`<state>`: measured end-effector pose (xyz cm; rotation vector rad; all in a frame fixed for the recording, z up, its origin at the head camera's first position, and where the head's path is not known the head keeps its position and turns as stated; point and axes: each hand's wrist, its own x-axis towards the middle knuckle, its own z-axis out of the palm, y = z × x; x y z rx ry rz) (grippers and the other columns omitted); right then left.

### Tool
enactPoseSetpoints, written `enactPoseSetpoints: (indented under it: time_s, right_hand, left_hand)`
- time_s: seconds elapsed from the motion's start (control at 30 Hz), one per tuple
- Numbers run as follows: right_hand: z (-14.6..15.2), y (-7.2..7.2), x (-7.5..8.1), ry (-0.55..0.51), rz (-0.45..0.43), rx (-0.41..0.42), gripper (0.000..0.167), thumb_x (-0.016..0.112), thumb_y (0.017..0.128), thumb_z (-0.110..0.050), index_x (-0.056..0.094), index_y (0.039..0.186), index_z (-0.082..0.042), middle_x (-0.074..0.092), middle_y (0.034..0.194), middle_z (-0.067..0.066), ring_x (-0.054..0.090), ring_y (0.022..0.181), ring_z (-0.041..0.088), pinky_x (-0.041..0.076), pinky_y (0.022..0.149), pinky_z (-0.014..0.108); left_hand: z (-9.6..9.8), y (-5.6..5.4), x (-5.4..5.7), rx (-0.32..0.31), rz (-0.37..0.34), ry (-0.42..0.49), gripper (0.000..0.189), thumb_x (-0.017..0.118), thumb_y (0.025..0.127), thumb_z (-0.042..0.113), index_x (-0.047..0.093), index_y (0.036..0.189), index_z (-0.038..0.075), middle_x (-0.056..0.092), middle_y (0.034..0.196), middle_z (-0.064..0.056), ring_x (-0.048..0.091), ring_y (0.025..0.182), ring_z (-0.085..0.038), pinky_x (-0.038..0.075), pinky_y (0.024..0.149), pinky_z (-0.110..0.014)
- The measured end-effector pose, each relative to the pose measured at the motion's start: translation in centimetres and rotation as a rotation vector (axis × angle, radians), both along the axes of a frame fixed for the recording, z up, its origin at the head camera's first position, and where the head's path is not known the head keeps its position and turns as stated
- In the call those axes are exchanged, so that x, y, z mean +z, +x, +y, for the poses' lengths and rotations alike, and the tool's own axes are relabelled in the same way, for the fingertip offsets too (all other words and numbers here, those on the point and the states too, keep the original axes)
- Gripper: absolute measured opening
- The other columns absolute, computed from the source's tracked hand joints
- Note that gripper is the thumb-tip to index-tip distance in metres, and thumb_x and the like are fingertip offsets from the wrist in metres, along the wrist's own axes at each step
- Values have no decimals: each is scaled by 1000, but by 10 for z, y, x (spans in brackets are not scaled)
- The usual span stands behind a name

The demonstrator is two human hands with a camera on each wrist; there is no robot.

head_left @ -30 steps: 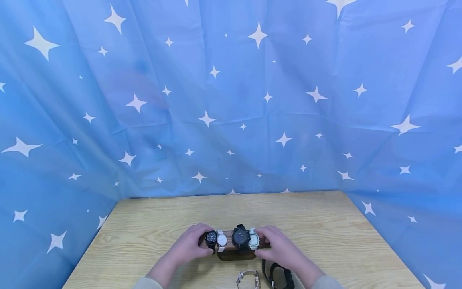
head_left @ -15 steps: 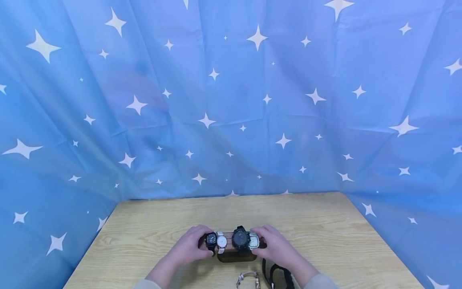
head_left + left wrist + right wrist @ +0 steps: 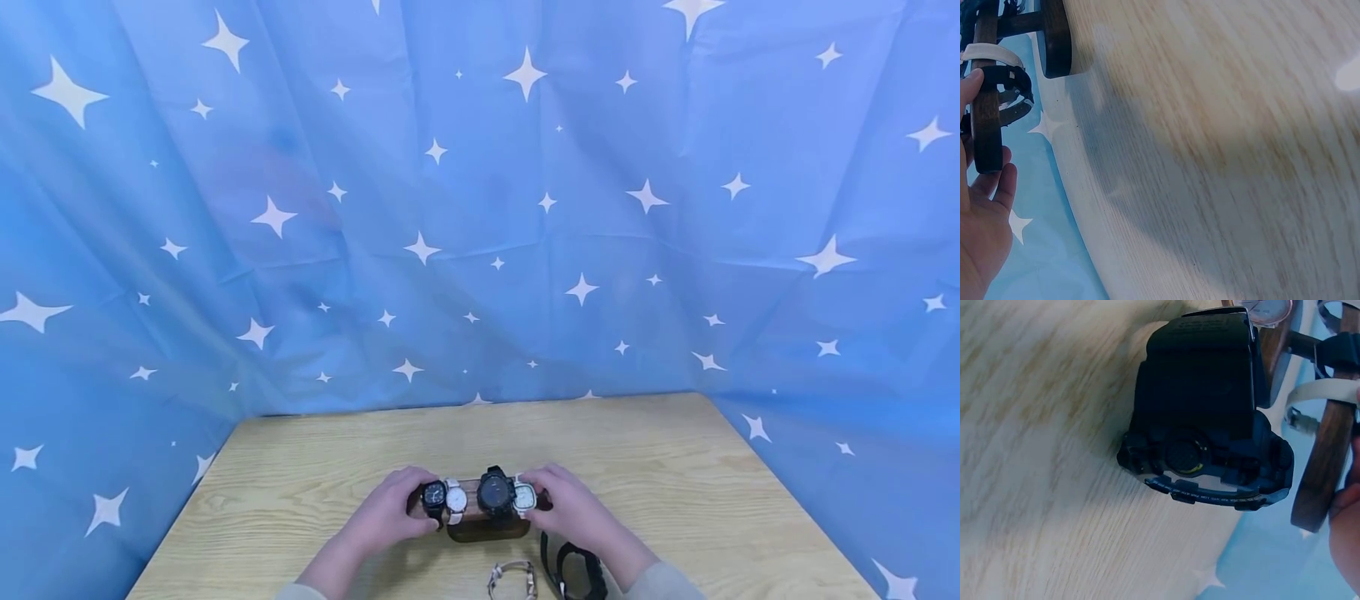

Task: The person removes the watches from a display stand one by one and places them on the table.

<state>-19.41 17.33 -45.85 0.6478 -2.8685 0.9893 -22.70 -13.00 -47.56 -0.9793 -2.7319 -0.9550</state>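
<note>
A dark wooden watch stand point(image 3: 487, 532) stands on the table with several watches round its bar. My left hand point(image 3: 386, 514) pinches the black square watch point(image 3: 433, 494) at the bar's left end; in the left wrist view the thumb presses its black strap point(image 3: 1007, 76) while fingers reach behind the bar point(image 3: 986, 137). At the other end my right hand point(image 3: 573, 510) pinches the pale square watch point(image 3: 524, 497), whose white strap point(image 3: 1316, 392) loops the bar. Between them sit a white round-faced watch point(image 3: 456, 499) and a large black watch point(image 3: 495, 492).
In front of the stand, a slim light-banded watch point(image 3: 512, 564) and a black chunky watch point(image 3: 594, 573) lie on the wooden table point(image 3: 300, 467). The black one fills much of the right wrist view, below my right forearm. A blue star-printed curtain point(image 3: 465, 208) hangs behind the table.
My right hand has shifted slightly left, closer round the pale square watch. The left hand keeps its hold on the black square watch. The head view has tilted and shifted a little.
</note>
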Motion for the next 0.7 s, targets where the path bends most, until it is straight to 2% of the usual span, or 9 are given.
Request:
enactPoseSetpoints:
  time_s: [0.2, 0.33, 0.7]
  right_hand:
    - [0, 1, 2, 15, 15, 11, 48, 75, 76, -18, 58, 120, -5, 53, 102, -3, 51, 86, 13, 49, 70, 29]
    - [-2, 1, 0, 9, 37, 27, 48, 76, 76, -16, 58, 120, -6, 53, 104, -1, 52, 86, 13, 50, 70, 28]
    - [0, 2, 0, -30, 15, 26, 43, 73, 77, -10, 58, 117, -6, 49, 90, -2, 46, 75, 8, 46, 62, 23]
  left_hand:
    - [1, -1, 0, -13, -27, 9, 48, 79, 72, 30, 61, 114, 17, 59, 110, 7, 54, 102, -16, 46, 90, -40]
    - [0, -1, -2, -10, -8, 4, 49, 79, 70, 29, 61, 114, 16, 59, 110, 7, 54, 102, -16, 46, 90, -40]
    - [0, -1, 0, -5, -16, -1, 49, 79, 70, 29, 61, 114, 16, 59, 111, 7, 54, 104, -17, 46, 91, -41]
